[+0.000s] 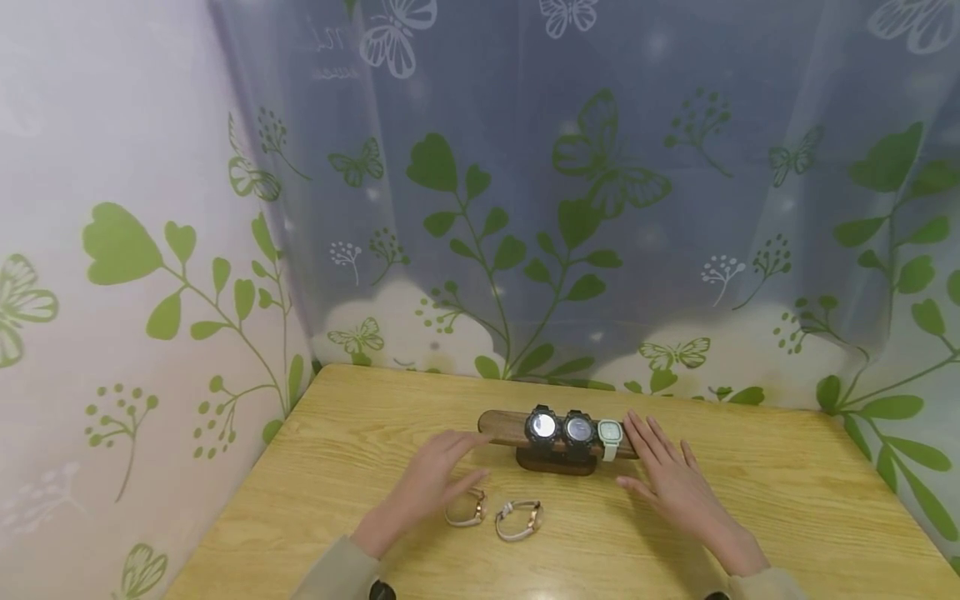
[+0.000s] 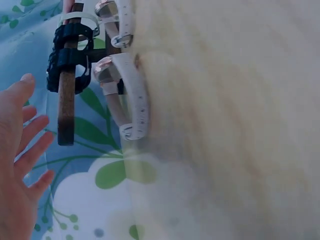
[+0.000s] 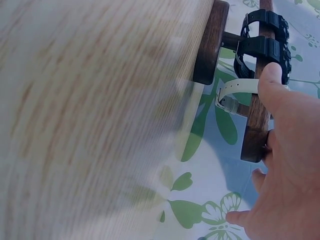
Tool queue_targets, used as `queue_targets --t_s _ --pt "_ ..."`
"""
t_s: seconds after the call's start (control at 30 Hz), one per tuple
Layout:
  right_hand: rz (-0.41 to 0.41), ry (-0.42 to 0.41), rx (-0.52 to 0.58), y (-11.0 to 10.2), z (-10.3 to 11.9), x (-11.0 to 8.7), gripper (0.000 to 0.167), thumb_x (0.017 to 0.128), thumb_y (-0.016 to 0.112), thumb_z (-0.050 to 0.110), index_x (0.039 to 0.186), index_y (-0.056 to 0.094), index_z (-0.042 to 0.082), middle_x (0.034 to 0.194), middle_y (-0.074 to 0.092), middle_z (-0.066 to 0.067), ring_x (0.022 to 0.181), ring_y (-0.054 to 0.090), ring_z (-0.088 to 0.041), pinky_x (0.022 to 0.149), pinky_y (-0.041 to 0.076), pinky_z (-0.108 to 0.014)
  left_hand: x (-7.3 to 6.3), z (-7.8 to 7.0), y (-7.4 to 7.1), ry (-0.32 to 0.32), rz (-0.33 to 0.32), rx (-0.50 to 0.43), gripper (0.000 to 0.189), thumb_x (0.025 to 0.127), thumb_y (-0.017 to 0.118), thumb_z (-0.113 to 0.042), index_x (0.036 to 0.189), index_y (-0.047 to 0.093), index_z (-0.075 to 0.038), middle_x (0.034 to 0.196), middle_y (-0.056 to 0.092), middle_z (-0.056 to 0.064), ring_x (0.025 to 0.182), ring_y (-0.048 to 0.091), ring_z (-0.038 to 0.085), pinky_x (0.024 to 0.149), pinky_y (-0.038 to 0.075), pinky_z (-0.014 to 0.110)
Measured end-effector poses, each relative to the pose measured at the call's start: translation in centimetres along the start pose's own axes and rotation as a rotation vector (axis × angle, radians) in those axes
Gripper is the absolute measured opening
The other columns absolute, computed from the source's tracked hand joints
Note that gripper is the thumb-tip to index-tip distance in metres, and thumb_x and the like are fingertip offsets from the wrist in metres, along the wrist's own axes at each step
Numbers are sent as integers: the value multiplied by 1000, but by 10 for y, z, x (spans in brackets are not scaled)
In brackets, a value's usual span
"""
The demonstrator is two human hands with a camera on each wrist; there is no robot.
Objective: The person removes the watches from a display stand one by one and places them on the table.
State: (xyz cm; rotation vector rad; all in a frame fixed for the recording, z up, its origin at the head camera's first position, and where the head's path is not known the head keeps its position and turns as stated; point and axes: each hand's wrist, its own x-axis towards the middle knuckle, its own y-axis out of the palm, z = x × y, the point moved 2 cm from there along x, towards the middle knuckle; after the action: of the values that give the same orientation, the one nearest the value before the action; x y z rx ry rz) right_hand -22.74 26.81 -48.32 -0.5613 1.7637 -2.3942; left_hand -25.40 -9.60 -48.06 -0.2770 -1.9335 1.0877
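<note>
A dark wooden watch stand (image 1: 504,427) carries two black watches (image 1: 542,426) and a pale green square-faced watch (image 1: 610,432) side by side on its bar. My right hand (image 1: 671,479) is at the bar's right end with fingers extended, close beside the pale green watch. In the right wrist view its thumb (image 3: 272,75) overlaps the bar near that watch's strap. My left hand (image 1: 430,475) is by the bar's left end, fingers spread and holding nothing. In front of the stand, two watches with white straps, one (image 1: 519,521) right of the other (image 1: 467,508), stand on their sides.
The wooden table (image 1: 315,483) runs back to a blue curtain (image 1: 510,167) printed with leaves and butterflies. A pale printed curtain (image 1: 135,333) hangs along the left side. The stand's base (image 1: 555,463) rests on the tabletop.
</note>
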Motion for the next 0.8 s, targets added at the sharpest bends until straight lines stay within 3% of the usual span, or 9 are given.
queue_targets --t_s 0.13,0.27,0.53,0.8 --pt "-6 -3 -14 0 0 0 91 98 65 42 165 8 19 171 7 -4 154 14 -38 113 14 -78 14 1 2 0 0 14 59 92 76 -32 143 56 -9 141 61 8 129 58 26 116 39 49" --pt "-10 -3 -23 -1 1 0 90 98 65 43 165 9 19 171 9 -5 153 16 -39 113 15 -78 31 -2 5 -25 57 39 70 92 74 -39 149 49 -7 150 53 9 138 51 27 122 28 48" --pt "-38 -25 -27 3 -2 -1 92 97 66 42 165 8 20 171 7 -2 155 12 -34 111 17 -79 64 -6 21 -18 188 128 85 92 67 -56 155 39 -6 158 43 10 145 41 28 124 23 51" --pt "-7 -9 -20 5 -4 -1 92 97 66 42 165 7 20 171 7 -4 155 12 -37 113 14 -78 82 -8 36 6 274 141 91 88 67 -62 155 38 -8 158 43 9 145 41 27 125 20 52"
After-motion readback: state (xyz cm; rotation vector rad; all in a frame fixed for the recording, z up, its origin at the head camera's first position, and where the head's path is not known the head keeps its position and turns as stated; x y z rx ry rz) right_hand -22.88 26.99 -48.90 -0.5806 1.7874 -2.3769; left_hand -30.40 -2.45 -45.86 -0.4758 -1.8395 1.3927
